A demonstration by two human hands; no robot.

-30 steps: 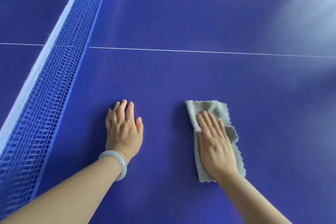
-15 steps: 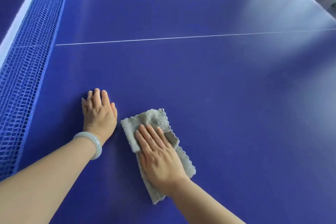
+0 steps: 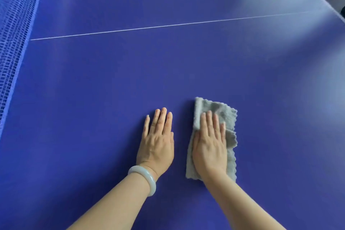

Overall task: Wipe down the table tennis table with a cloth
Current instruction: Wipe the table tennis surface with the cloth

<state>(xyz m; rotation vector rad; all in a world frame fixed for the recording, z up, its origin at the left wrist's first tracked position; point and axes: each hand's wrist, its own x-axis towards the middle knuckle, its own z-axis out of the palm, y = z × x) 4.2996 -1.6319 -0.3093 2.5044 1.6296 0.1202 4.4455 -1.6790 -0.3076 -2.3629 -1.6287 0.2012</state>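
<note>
The right hand (image 3: 210,145) presses flat, fingers straight, on the grey cloth (image 3: 223,114) near the table's (image 3: 186,65) middle; the left hand (image 3: 156,142) rests flat just beside it. Uneven pressure could bunch the folded cloth, leaving streaks unwiped.

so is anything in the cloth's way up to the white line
Nothing visible does. The right hand presses flat on the cloth; only bare table shows from it to the white line. The left hand rests beside it, apart.
</note>
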